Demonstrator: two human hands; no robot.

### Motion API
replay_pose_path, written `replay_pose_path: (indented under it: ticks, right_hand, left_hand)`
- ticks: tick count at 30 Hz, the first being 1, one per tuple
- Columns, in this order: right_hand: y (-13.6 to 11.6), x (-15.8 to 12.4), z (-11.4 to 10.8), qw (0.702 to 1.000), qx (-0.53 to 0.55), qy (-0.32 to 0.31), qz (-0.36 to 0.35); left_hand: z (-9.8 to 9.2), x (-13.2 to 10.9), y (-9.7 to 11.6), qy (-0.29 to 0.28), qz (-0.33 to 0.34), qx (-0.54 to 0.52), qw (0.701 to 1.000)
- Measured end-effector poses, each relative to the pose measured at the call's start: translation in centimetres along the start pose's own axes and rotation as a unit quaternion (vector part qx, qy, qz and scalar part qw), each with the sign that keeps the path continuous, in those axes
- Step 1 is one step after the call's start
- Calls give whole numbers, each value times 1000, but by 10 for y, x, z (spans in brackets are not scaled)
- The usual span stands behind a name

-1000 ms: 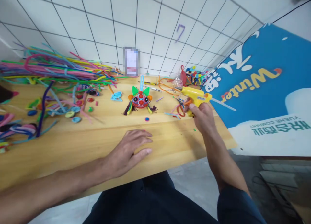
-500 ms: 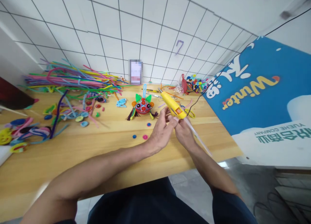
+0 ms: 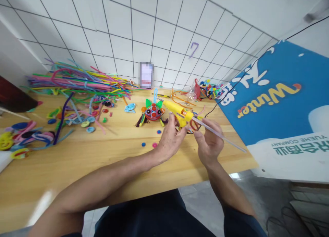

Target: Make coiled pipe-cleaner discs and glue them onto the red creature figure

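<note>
A yellow glue gun (image 3: pixel 174 108) is gripped in the fingers of the left hand (image 3: pixel 170 138); whether its glue stick (image 3: pixel 232 143) is pinched by the right hand's curled fingers (image 3: pixel 214 127) cannot be told.

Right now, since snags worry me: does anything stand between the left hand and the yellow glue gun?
Nothing visible does: the left hand holds the yellow glue gun. The pink button lies beside that hand, not between them.

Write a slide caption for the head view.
The left hand holds a yellow glue gun, the right hand by its glue stick, with a green-eared ornament on the wooden table.
</note>
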State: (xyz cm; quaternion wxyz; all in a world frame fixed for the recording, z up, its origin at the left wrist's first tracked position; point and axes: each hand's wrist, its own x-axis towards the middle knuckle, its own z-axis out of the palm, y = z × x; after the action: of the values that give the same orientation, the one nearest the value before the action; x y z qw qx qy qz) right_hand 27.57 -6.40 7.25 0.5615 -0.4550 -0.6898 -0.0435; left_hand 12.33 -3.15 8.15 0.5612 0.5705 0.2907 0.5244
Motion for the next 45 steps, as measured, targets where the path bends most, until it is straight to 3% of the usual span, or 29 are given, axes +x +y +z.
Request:
replay_pose_path:
  ticks: [3,7,16,25,45]
  right_hand:
    - [1,3,2,998,11,61,-7]
    - [-3,9,4,997,-20,68,-34]
    - [-9,14,-1,993,-54,32,-97]
    - [-9,18,-4,981,-106,42,-159]
    - [-3,18,-11,986,-52,31,-157]
  left_hand:
    - [-1,-2,-3,-10,2,9,1000]
    - [-2,-3,-3,-16,3,13,1000]
    - [-2,-6,-8,-37,6,23,999]
    - [-1,-9,-15,-54,15,51,997]
    - [-1,-12,-20,-62,29,59,996]
